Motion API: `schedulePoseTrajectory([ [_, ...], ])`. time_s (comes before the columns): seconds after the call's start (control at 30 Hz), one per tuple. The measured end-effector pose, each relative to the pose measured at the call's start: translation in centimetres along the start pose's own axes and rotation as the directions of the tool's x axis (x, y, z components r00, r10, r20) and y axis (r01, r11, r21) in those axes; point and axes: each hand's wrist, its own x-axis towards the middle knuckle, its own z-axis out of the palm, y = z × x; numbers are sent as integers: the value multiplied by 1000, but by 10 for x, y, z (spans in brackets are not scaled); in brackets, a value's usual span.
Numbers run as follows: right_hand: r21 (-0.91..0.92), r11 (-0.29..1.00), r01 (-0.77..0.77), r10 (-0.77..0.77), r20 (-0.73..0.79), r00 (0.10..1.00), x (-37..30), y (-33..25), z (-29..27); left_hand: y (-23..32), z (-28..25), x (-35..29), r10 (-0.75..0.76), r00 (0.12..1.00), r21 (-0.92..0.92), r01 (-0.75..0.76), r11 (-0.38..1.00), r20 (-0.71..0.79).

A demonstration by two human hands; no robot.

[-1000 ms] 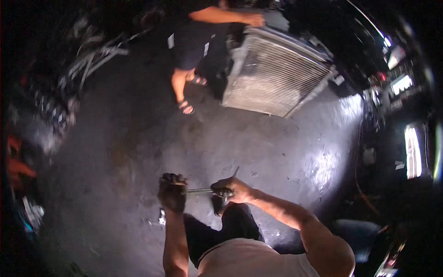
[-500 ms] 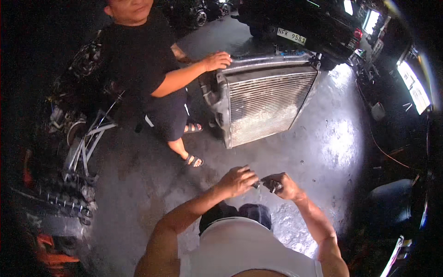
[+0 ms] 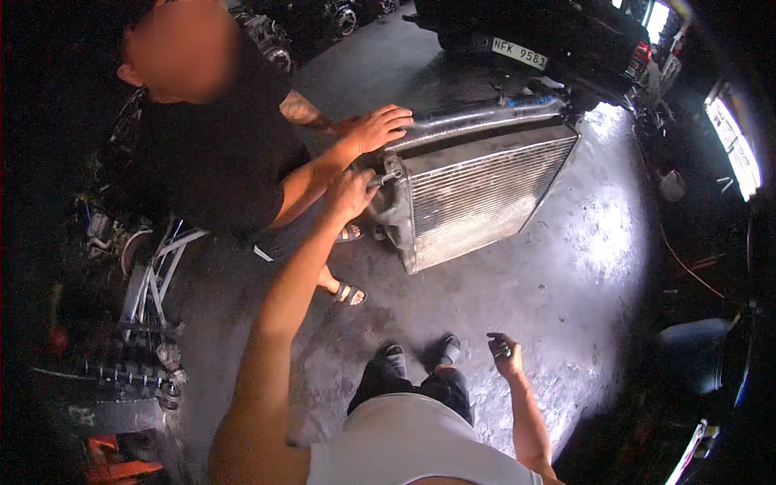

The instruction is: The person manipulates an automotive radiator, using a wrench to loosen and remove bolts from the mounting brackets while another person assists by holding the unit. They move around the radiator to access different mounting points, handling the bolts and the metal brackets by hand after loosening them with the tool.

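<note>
A large metal radiator (image 3: 485, 190) with fine horizontal fins stands tilted on the floor ahead of me. My left hand (image 3: 351, 196) reaches out to its upper left corner, fingers closed around a short metal tool (image 3: 383, 179) whose tip meets that corner; its exact kind is unclear. Low on the right, my right hand (image 3: 507, 356) is closed on a small dark metal piece (image 3: 502, 349), well apart from the radiator. A co-worker's hand (image 3: 383, 129) rests on the radiator's top tank (image 3: 485, 118), just above my left hand.
The co-worker (image 3: 218, 153), in a dark shirt and sandals, stands left of the radiator. Behind it is a dark vehicle (image 3: 558, 32). Metal stands (image 3: 153, 275) and engine parts (image 3: 129, 376) line the left side; a blue drum (image 3: 695, 352) and a hose (image 3: 683, 263) lie right.
My left hand has gone from beside my right hand up to the radiator's corner. My right hand has dropped lower, still holding its metal piece. The co-worker leans further in.
</note>
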Motion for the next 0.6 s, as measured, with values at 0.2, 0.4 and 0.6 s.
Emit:
schedulePoseTrajectory([
  [0.2, -29, 997, 75, -74, 45, 996, 1, 24, -14, -2, -10, 41, -67, 986, 111, 50, 993, 155],
  [0.4, -7, 1000, -12, 12, 56, 998, 23, 77, -33, 33, -25, 60, -173, 940, 306, 79, 949, 293],
  [0.6, 4, 999, -45, 44, 93, 995, 43, 53, -49, 31, -12, 50, -341, 918, 291, 276, 916, 204],
])
